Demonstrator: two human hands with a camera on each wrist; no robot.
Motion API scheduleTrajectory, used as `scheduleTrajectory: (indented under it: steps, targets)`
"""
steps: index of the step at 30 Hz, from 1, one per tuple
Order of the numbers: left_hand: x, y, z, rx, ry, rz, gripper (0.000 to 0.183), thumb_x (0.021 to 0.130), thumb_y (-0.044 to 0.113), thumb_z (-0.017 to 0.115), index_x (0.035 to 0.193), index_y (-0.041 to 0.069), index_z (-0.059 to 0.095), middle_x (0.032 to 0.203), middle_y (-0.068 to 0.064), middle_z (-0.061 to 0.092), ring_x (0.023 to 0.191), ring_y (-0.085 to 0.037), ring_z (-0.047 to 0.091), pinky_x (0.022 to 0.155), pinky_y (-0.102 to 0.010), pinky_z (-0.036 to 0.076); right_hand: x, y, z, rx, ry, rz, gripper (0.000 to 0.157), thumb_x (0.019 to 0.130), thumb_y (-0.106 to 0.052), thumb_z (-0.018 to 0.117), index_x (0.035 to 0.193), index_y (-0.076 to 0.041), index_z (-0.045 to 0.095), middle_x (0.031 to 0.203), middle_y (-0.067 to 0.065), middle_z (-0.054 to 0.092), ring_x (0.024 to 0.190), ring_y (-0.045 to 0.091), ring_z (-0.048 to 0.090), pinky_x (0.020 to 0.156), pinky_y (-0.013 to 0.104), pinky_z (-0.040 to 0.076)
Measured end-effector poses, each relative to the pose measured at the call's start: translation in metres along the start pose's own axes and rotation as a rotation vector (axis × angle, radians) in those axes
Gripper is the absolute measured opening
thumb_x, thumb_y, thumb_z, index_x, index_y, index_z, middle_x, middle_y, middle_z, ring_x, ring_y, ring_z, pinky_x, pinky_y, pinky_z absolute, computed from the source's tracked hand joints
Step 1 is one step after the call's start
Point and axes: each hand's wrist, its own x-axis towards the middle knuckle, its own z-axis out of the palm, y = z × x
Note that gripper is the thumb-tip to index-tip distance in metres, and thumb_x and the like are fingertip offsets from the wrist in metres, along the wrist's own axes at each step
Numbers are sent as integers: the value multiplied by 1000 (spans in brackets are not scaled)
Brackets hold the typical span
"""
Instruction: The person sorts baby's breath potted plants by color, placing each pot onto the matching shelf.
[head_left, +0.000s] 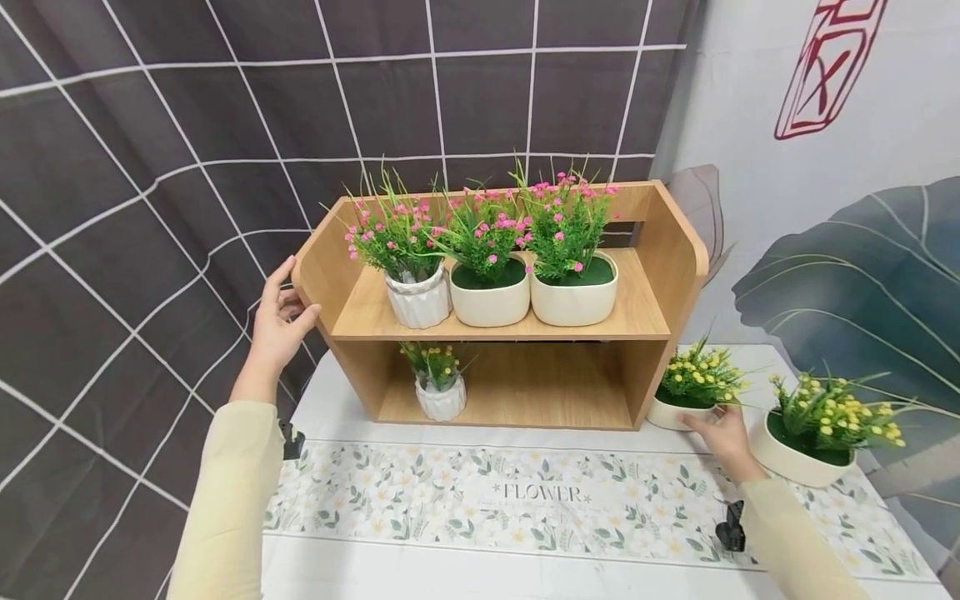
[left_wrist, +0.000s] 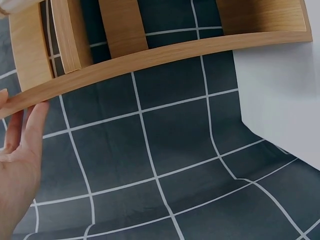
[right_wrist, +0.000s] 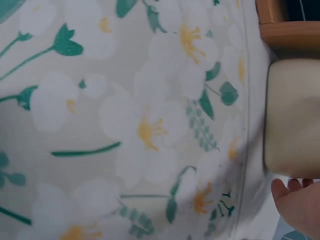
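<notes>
My left hand (head_left: 277, 323) grips the front edge of the left side panel of a two-tier wooden shelf (head_left: 678, 250). In the left wrist view its fingers (left_wrist: 33, 131) lie against the panel's outer face, and only a bit of thumb shows past the edge. Beside the shelf's right side, my right hand (head_left: 723, 435) holds a cream oval pot (head_left: 670, 415) of yellow artificial flowers (head_left: 703, 375) by its right end. The right wrist view shows curled fingertips at the pot (right_wrist: 295, 120), partly cut off by the frame.
Three pots of pink flowers (head_left: 567, 307) stand on the upper tier. A small white pot (head_left: 441, 402) of yellow flowers sits lower left. Another yellow-flowered oval pot (head_left: 802, 461) is right of my right hand. A floral runner (head_left: 450, 492) crosses the white table (head_left: 420, 571).
</notes>
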Motion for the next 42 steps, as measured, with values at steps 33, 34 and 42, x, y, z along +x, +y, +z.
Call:
scheduleTrajectory:
  steps: [33, 34, 42]
  targets:
    - [3, -3, 5, 35, 60, -24, 71, 85, -6, 53, 147, 20, 30, 113, -23, 55, 89, 1, 49, 84, -19, 41, 1, 4, 0, -24, -68, -65, 104, 84, -36, 70, 152, -6, -2, 153, 32, 8, 138, 53, 12, 107, 65, 20]
    - [3, -3, 5, 36, 60, -27, 72, 85, -6, 53, 148, 21, 30, 113, -22, 55, 89, 0, 49, 84, -20, 42, 1, 4, 0, -24, -67, -76, 102, 84, -35, 71, 152, -5, 0, 153, 32, 9, 138, 53, 13, 107, 65, 20]
    - [2, -4, 7, 57, 51, -39, 72, 86, -6, 52, 148, 21, 28, 113, -23, 54, 91, -3, 48, 88, -30, 44, -5, 5, 0, -98, -35, -74, 95, 85, -39, 69, 150, 0, 11, 142, 32, 31, 107, 29, 49, 91, 47, 44]
